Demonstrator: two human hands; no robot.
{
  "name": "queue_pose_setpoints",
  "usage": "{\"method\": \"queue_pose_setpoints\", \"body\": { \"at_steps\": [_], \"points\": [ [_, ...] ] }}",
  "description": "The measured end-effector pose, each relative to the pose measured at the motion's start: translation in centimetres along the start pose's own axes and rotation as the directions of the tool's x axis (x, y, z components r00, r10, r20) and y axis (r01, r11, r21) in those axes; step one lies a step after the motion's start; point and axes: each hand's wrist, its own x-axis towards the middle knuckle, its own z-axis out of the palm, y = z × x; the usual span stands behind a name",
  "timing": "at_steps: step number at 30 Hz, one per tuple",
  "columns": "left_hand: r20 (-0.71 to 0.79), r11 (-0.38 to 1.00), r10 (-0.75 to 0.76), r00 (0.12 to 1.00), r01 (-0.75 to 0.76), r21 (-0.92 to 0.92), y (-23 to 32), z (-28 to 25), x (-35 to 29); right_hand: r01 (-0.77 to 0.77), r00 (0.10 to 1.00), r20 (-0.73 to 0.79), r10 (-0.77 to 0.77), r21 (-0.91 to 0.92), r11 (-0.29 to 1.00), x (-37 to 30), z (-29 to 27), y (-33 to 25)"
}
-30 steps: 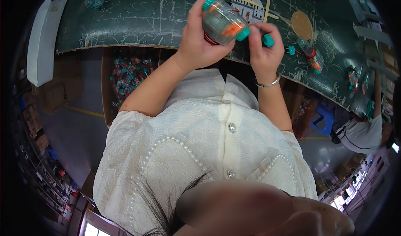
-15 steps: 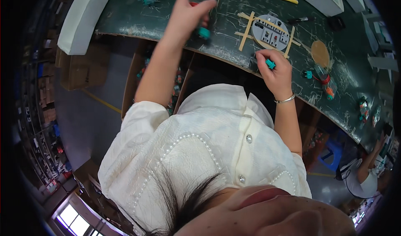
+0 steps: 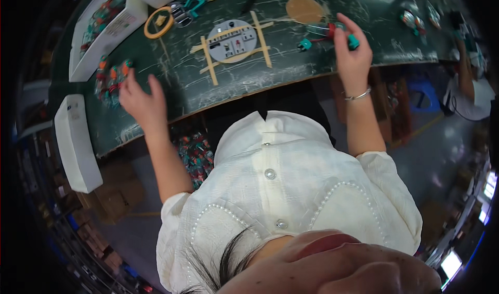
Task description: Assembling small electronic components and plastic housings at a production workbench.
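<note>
Both hands out wide, either side of the grey round board [image 3: 232, 41], which lies flat on the green bench [image 3: 182, 94] between tan tape strips [image 3: 262, 39], nobody touching it. Left hand [image 3: 143, 100]: thumb and fingers spread, tips right at the edge of a bunch of small clear bottles [image 3: 108, 83] with orange and teal ends; contact can't be told. Right hand [image 3: 356, 57]: thumb and index apart, just by the red band of a clear bottle [image 3: 317, 30] lying on its side, a teal plug [image 3: 304, 45] at its near end. A teal cap [image 3: 353, 42] shows between that thumb and the other fingers; can't tell if it's gripped or only lying behind. Tan disc [image 3: 305, 9] sits just beyond that bottle; white bin [image 3: 127, 26] with similar bottles stands beyond the left bunch. Step looks like handling parts at both ends, board idle. My read: a pick on the left would call for closing thumb and fingers round one bottle without dragging its neighbours; on the right, a light pinch at the red band, minding the teal cap.
</note>
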Motion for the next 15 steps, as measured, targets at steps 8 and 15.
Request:
{"method": "queue_pose_setpoints", "body": {
  "at_steps": [8,15],
  "points": [
    [0.179,0.914,0.276,0.945,-0.2,-0.353,12.2,0.0,-4.8,-0.013,0.966,0.231,0.116,-0.405,0.914,-0.1,-2.8,-0.2],
    [0.092,0.852,0.308,0.947,-0.231,-0.47,12.4,0.0,-4.8,0.256,0.906,0.424,0.009,-0.562,0.786,-0.9,0.8,0.3]
  ]
}}
